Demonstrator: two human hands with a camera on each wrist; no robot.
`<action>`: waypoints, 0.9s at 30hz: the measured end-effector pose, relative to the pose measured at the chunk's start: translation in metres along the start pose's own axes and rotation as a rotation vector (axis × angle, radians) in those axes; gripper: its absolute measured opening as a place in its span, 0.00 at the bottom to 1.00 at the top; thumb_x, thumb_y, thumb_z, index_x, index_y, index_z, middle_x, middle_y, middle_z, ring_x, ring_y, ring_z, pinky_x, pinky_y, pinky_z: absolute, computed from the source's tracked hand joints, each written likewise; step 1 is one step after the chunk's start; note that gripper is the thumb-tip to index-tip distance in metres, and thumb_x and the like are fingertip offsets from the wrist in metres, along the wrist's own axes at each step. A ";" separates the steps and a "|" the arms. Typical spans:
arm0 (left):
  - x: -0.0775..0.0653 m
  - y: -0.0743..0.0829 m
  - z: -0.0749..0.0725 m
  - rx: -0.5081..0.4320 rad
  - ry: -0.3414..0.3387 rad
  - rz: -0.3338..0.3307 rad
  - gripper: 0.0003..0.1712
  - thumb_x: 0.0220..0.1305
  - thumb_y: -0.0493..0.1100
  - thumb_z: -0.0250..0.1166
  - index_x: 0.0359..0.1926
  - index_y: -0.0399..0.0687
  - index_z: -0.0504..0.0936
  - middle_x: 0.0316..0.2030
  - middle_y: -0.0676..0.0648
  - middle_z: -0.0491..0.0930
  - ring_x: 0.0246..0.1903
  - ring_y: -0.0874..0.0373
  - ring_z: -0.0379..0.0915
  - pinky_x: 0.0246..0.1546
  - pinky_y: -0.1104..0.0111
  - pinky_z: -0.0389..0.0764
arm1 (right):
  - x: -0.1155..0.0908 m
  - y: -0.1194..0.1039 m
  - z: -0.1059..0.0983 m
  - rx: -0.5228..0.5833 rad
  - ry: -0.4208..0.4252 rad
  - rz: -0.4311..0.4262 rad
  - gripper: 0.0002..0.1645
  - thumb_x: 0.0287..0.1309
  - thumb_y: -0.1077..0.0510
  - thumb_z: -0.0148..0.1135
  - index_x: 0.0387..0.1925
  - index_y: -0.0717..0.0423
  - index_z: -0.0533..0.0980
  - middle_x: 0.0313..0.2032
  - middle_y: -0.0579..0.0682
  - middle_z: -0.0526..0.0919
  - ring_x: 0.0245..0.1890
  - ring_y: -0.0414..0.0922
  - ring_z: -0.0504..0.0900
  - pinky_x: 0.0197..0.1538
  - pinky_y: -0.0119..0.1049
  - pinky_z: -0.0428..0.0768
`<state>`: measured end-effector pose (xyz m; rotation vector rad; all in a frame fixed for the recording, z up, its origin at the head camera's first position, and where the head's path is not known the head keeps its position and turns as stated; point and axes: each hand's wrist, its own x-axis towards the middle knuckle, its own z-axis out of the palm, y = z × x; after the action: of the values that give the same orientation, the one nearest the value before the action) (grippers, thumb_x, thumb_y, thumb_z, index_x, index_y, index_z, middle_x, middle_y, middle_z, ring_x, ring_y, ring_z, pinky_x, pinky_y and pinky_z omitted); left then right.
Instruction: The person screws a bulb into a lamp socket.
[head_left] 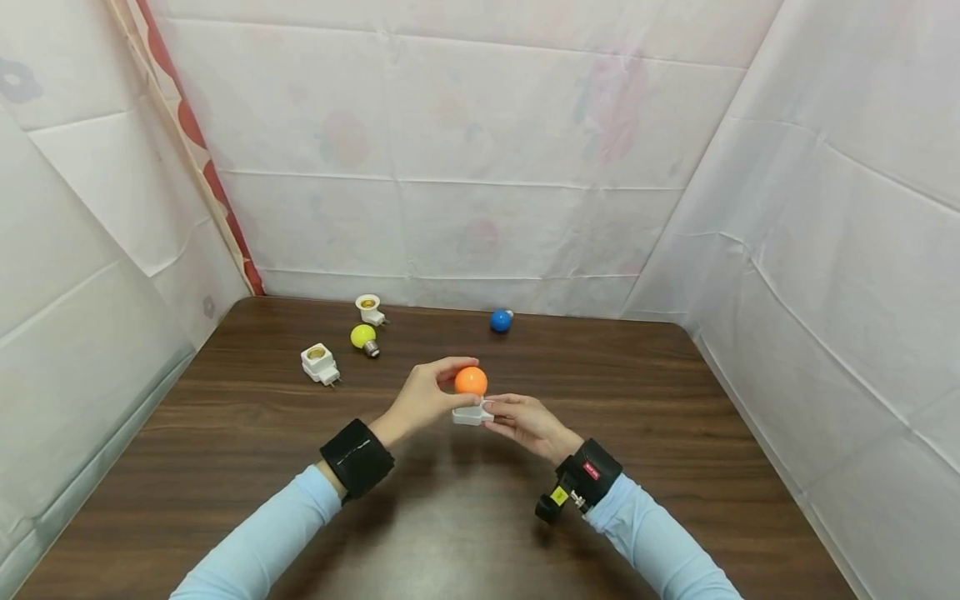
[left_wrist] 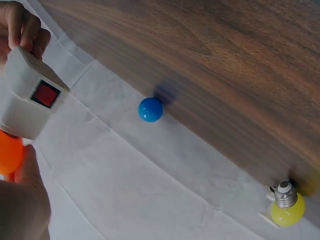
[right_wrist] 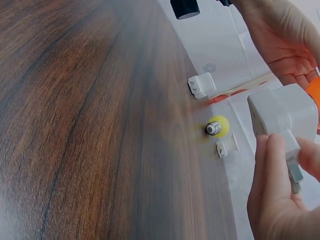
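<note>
Blue sleeves [head_left: 262,529] extend above the table [head_left: 637,392]: left grip [head_left: 426,396] pinching an orange bulb [head_left: 471,381], right grip [head_left: 528,423] clamped on the white socket [head_left: 468,415] beneath it; tilting could jam them, a loosened hold drop one.

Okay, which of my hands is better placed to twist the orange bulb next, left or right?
Probably your left: your left hand holds the orange bulb between thumb and fingers, while your right hand grips the white socket and could steady it.
</note>
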<state>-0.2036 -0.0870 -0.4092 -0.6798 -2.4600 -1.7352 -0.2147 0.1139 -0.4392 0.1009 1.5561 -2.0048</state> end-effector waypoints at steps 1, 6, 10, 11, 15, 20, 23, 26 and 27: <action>0.000 0.000 0.001 0.009 0.019 0.006 0.31 0.47 0.42 0.72 0.55 0.43 0.76 0.51 0.43 0.78 0.47 0.52 0.77 0.48 0.58 0.78 | 0.000 0.000 0.000 -0.001 0.000 0.000 0.21 0.60 0.63 0.56 0.53 0.69 0.68 0.37 0.49 0.80 0.37 0.40 0.81 0.47 0.32 0.80; -0.002 0.000 0.002 0.035 0.050 0.016 0.29 0.47 0.44 0.72 0.53 0.45 0.77 0.48 0.44 0.80 0.45 0.54 0.79 0.46 0.60 0.80 | 0.000 0.002 0.001 0.008 -0.002 -0.001 0.20 0.59 0.64 0.56 0.53 0.69 0.68 0.36 0.50 0.80 0.37 0.40 0.81 0.46 0.31 0.80; -0.003 0.000 -0.001 0.025 0.024 0.014 0.29 0.47 0.45 0.72 0.53 0.46 0.77 0.48 0.44 0.80 0.45 0.54 0.78 0.47 0.62 0.79 | 0.001 0.002 0.001 0.011 -0.003 0.002 0.21 0.59 0.64 0.57 0.53 0.68 0.69 0.36 0.49 0.81 0.36 0.40 0.82 0.46 0.31 0.80; -0.003 0.001 -0.001 0.022 0.016 0.011 0.29 0.47 0.44 0.72 0.53 0.45 0.77 0.49 0.44 0.79 0.45 0.54 0.78 0.47 0.61 0.79 | 0.001 0.002 0.001 0.009 -0.004 0.002 0.21 0.59 0.64 0.57 0.53 0.68 0.69 0.36 0.49 0.81 0.36 0.40 0.82 0.46 0.31 0.80; -0.002 0.002 -0.004 -0.001 -0.033 -0.007 0.28 0.50 0.40 0.70 0.55 0.43 0.75 0.51 0.42 0.77 0.47 0.51 0.77 0.49 0.58 0.78 | 0.001 0.002 0.001 0.010 -0.005 0.000 0.22 0.59 0.64 0.57 0.54 0.69 0.68 0.36 0.50 0.81 0.37 0.40 0.82 0.46 0.32 0.80; -0.004 0.016 -0.008 -0.007 -0.112 -0.029 0.28 0.55 0.35 0.65 0.58 0.38 0.72 0.54 0.38 0.74 0.49 0.49 0.75 0.50 0.58 0.77 | 0.001 0.003 0.000 0.000 -0.004 0.000 0.22 0.60 0.63 0.56 0.54 0.70 0.68 0.37 0.50 0.81 0.37 0.40 0.81 0.47 0.32 0.80; -0.006 0.027 -0.011 0.003 -0.152 -0.025 0.27 0.57 0.34 0.64 0.58 0.37 0.71 0.55 0.37 0.73 0.50 0.48 0.74 0.51 0.60 0.77 | 0.001 0.004 -0.001 -0.007 -0.011 -0.002 0.23 0.60 0.63 0.55 0.55 0.70 0.67 0.37 0.50 0.80 0.38 0.40 0.81 0.47 0.32 0.80; -0.006 0.030 -0.012 -0.006 -0.172 -0.021 0.26 0.57 0.34 0.63 0.58 0.38 0.71 0.56 0.37 0.72 0.51 0.48 0.73 0.52 0.60 0.75 | 0.001 0.004 -0.002 -0.015 -0.010 -0.004 0.23 0.61 0.63 0.55 0.55 0.70 0.67 0.38 0.50 0.80 0.38 0.40 0.81 0.47 0.32 0.80; -0.006 0.030 -0.012 -0.008 -0.176 -0.020 0.26 0.57 0.34 0.63 0.58 0.38 0.71 0.56 0.37 0.72 0.51 0.48 0.73 0.53 0.61 0.75 | 0.001 0.004 -0.002 -0.016 -0.007 -0.003 0.22 0.60 0.63 0.55 0.55 0.70 0.67 0.38 0.50 0.80 0.38 0.40 0.81 0.47 0.32 0.79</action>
<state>-0.1893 -0.0917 -0.3803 -0.8460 -2.5822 -1.7644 -0.2145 0.1146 -0.4442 0.0848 1.5689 -1.9923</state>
